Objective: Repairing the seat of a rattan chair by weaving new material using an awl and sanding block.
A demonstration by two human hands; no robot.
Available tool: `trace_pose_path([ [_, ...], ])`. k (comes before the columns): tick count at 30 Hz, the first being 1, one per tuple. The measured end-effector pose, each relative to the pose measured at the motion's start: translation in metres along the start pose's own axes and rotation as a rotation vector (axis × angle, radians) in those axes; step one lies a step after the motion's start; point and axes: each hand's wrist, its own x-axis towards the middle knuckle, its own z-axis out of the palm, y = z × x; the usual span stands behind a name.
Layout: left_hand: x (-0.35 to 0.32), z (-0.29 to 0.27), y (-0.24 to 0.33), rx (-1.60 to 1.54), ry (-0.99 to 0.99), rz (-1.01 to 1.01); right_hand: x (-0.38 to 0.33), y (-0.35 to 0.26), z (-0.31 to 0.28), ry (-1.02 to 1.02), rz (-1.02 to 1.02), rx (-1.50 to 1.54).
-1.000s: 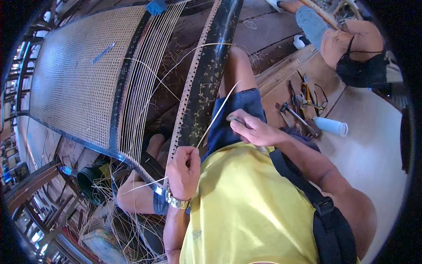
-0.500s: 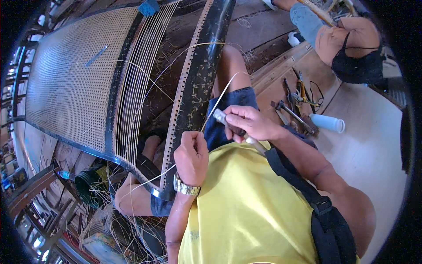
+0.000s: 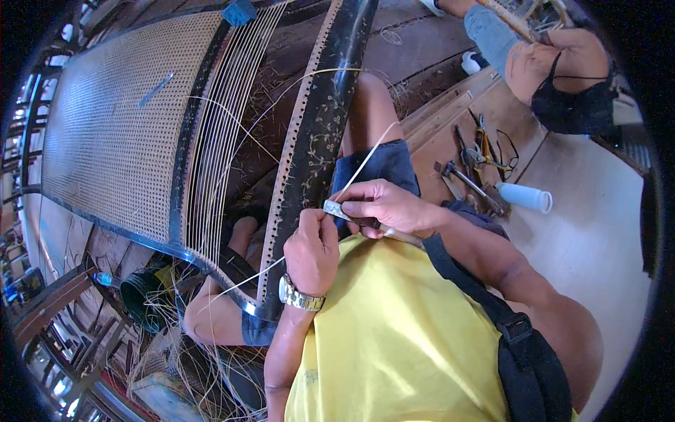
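My left hand [image 3: 311, 252] is closed in a pinch on a thin pale cane strand [image 3: 370, 160]. One end of the strand rises past my right hand; the other runs down left across the frame's corner. Gripped in my right hand [image 3: 394, 207] is a hand tool [image 3: 337, 209] with a grey wrapped-looking end, a dark middle and a pale handle. That grey end meets the strand close beside my left fingertips. Across my lap leans a black wooden frame [image 3: 313, 151] with gold floral decoration and a row of small holes. Parallel cane strands [image 3: 223, 112] span its opening.
A woven cane panel [image 3: 126, 133] fills the frame's left section, with a blue block [image 3: 238, 13] on its top edge. Pliers [image 3: 484, 146], a hammer [image 3: 470, 184] and a pale blue bottle [image 3: 524, 197] lie at right. Loose cane [image 3: 200, 373] tangles lower left. Another person [image 3: 555, 70] sits upper right.
My right hand has moved left and slightly down with the tool, bringing its grey end against the strand by my left fingers. My left hand has shifted slightly right.
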Motion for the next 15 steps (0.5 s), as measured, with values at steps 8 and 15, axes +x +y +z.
trace_pose_path([
  [8, -0.014, -0.007, 0.005, -0.040, -0.025, 0.009, -0.016, -0.006, -0.006, 0.203, -0.026, 0.099],
  [15, -0.040, -0.023, 0.001, -0.024, -0.025, -0.005, -0.028, -0.007, -0.035, 0.217, -0.025, 0.080],
])
